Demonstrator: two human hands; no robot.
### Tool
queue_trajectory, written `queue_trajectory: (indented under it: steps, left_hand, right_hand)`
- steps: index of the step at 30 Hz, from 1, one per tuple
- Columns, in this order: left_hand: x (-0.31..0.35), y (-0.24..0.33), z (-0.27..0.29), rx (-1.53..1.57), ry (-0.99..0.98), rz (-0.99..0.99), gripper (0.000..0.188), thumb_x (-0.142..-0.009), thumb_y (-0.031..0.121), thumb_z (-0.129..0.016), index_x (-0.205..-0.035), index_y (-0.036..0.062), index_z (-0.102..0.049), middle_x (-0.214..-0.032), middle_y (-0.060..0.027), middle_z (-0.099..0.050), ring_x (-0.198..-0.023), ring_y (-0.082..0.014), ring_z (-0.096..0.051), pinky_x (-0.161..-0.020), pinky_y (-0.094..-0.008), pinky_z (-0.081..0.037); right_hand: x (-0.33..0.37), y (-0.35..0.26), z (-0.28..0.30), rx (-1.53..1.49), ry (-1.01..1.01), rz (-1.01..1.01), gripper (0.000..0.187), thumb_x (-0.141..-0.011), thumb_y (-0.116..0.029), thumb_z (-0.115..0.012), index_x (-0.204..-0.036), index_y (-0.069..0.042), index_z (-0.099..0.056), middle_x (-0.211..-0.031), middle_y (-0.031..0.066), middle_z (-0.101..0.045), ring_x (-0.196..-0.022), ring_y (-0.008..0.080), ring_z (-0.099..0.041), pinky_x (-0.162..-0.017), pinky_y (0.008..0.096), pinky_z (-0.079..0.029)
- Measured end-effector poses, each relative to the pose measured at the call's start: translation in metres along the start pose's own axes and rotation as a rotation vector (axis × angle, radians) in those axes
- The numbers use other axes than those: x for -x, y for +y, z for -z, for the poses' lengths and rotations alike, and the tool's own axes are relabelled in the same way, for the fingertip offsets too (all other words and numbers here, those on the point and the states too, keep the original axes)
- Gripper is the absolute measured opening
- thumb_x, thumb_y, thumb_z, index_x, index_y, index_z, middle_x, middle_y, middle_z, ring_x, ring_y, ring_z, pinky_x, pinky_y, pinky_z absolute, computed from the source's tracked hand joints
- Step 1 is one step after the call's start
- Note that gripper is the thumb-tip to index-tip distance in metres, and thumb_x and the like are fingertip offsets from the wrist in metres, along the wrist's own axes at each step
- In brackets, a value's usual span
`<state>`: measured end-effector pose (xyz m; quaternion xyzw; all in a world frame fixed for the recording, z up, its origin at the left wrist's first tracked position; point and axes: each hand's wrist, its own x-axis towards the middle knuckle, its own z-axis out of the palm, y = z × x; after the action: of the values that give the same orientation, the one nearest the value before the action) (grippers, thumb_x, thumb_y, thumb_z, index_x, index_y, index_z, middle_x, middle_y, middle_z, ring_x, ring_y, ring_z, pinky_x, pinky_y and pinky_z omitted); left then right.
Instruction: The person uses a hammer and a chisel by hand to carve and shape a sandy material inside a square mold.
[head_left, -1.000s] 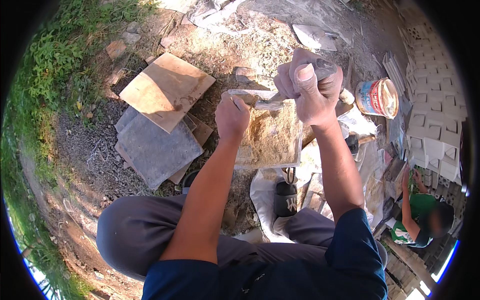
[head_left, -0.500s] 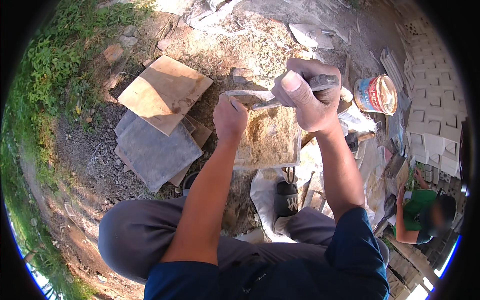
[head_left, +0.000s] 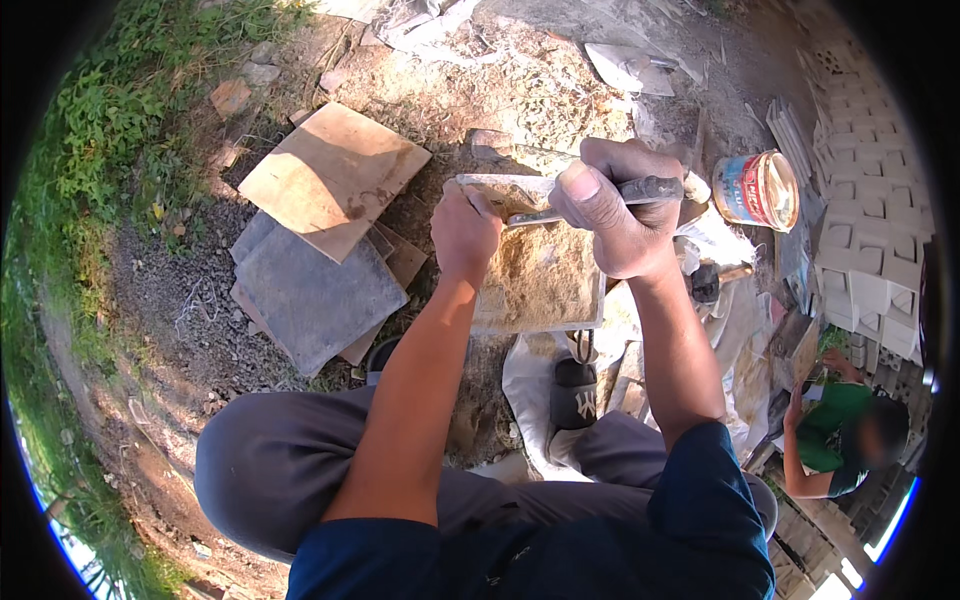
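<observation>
In front of me is a square tile [head_left: 540, 275] with pale edges and a rough, tan, crusted face. My left hand [head_left: 466, 232] is closed on its far left corner, thumb on top. My right hand [head_left: 625, 205] is wrapped round the dark handle of a metal tool with a narrow flat blade [head_left: 535, 217]. The blade points left across the tile's far part, its tip near my left fingers. Whether the blade touches the crust, I cannot tell.
To the left lie a tan square tile [head_left: 330, 175] and grey tiles [head_left: 320, 290], stacked askew. A paint bucket [head_left: 757, 190] stands at the right. A person in green [head_left: 835, 430] sits at the far right, near stacked pale blocks [head_left: 870, 240]. Plants [head_left: 110, 150] grow at the left.
The blade and my right hand have shifted slightly toward me and to the right across the tile. My left hand keeps its grip on the corner.
</observation>
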<state>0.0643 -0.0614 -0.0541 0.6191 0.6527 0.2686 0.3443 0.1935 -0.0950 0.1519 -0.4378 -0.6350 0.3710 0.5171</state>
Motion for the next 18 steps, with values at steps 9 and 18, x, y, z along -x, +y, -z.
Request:
queue_trajectory:
  steps: [9,18]
  left_hand:
    - [0.002,0.001,0.004,-0.002,-0.006,0.047,0.027,-0.097,0.021,-0.043,-0.098,-0.0049,-0.052,-0.086,-0.0322,-0.065,-0.083,-0.0521,-0.063,-0.075,-0.0582,-0.049]
    - [0.000,-0.001,0.001,0.025,0.025,0.019,0.030,-0.096,0.021,-0.040,-0.099,-0.0050,-0.055,-0.082,-0.0329,-0.065,-0.082,-0.0535,-0.063,-0.076,-0.0588,-0.049]
  right_hand:
    - [0.002,0.008,0.003,-0.063,0.045,-0.025,0.044,-0.094,-0.018,-0.070,-0.058,-0.005,-0.048,-0.052,-0.0032,-0.041,-0.051,0.0064,-0.034,-0.046,0.0264,-0.028]
    - [0.001,0.022,-0.002,-0.074,0.191,-0.059,0.045,-0.096,-0.014,-0.067,-0.059,-0.005,-0.042,-0.055,-0.0057,-0.033,-0.056,0.0048,-0.028,-0.047,0.0256,-0.025]
